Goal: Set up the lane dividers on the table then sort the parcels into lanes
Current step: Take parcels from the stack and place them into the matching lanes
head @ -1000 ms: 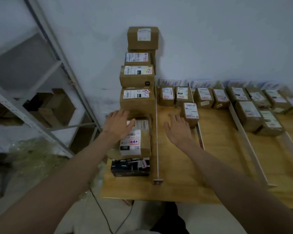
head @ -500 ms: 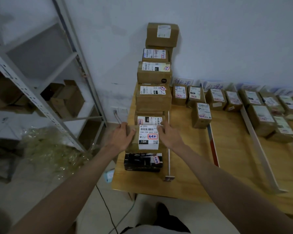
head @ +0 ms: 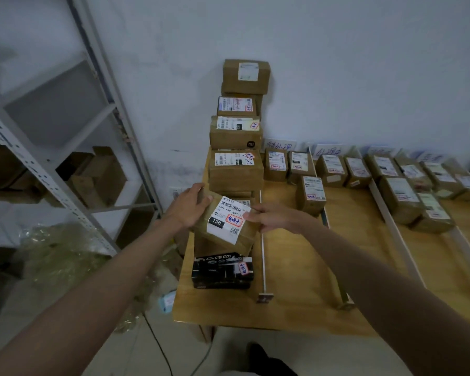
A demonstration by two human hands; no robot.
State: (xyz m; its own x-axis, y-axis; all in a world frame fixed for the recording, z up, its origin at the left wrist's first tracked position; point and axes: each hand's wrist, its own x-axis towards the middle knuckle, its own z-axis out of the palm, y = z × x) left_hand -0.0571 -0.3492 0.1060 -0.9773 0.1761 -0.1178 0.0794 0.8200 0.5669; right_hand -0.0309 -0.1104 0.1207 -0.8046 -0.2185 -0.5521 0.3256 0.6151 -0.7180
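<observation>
**Both hands on one parcel over the left lane**

The left hand (head: pixel 186 206) wraps its fingers round the far left corner of the brown parcel (head: pixel 225 225), and the right hand (head: pixel 273 218) pinches its right edge. It's tilted, held above the leftmost lane, just left of the thin white divider (head: pixel 263 256). A black box (head: pixel 223 271) sits nearer on the wooden table (head: pixel 296 308), with more parcels stacked behind.

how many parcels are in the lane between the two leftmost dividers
3: back left parcel and back right parcel side by side near the wall, and front parcel just ahead of the right one. None looks hidden.
</observation>
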